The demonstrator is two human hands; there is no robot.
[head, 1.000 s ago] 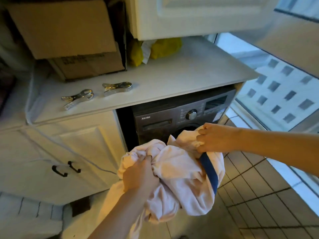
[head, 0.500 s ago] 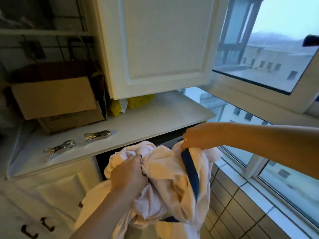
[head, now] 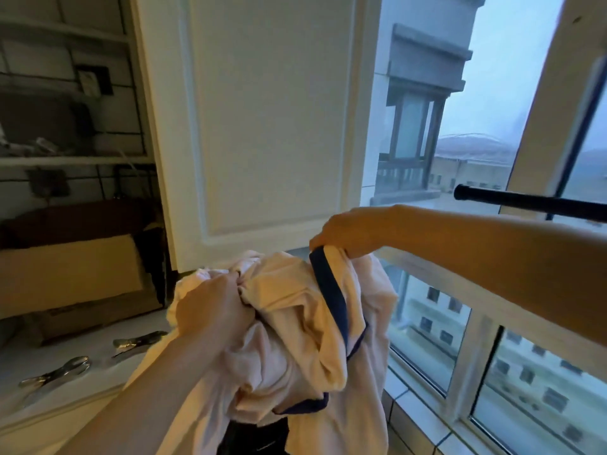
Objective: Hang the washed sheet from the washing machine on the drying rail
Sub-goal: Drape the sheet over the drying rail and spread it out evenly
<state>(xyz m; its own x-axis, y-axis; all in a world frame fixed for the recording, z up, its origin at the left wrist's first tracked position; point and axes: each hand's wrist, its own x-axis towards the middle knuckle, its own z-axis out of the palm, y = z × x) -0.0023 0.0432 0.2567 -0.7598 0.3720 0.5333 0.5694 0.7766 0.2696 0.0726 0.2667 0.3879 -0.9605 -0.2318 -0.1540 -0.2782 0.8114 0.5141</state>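
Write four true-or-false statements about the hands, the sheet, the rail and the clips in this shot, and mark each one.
1. The left hand and the right hand both grip the bunched sheet. True.
2. The sheet is draped over the drying rail. False: it is bundled between the hands, below the rail and apart from it.
3. The right hand holds the sheet at its dark blue edging. True.
4. The metal clips are clamped on the sheet. False: both lie loose on the white counter, left of the sheet.
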